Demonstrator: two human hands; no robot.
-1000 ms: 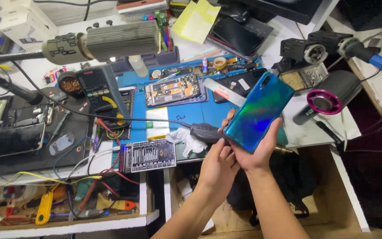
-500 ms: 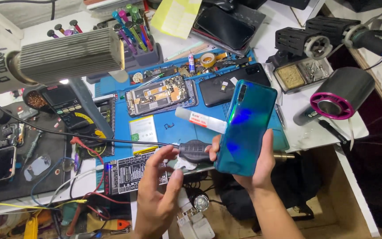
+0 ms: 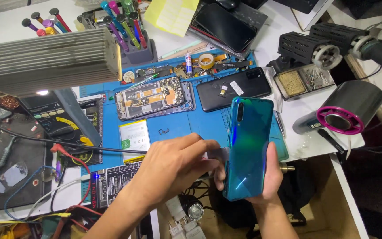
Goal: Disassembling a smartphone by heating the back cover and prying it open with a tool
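Half a second ago the left hand (image 3: 173, 170) was low and spread open beneath a dark tool near the table edge, well apart from the phone; now it has come up and across, its fingers drawn together and the fingertips (image 3: 219, 177) touching the left edge of the blue-green phone (image 3: 249, 148). Whether those fingers pinch anything small against that edge cannot be told. The tube that lay on the blue mat (image 3: 173, 128) just left of the phone is now hidden behind the left hand. The phone itself has stayed in much the same place.

The right hand (image 3: 270, 177) grips the phone from behind and below, thumb along the right edge, fingers wrapped around the back so only their tips show at the lower left edge. The phone is held glossy back outward, nearly upright, leaning a little to the right at the top. Its long axis runs from the right palm up and away from the person, and the camera end points toward the far side of the bench.

Beyond the left hand's knuckles lie a white battery (image 3: 134, 136) and an opened phone (image 3: 154, 96) with its boards bare. Past the top of the held phone lies a black phone (image 3: 235, 88), face down. Out beyond the right hand's thumb side sits a grey blower (image 3: 345, 113) with a pink ring.
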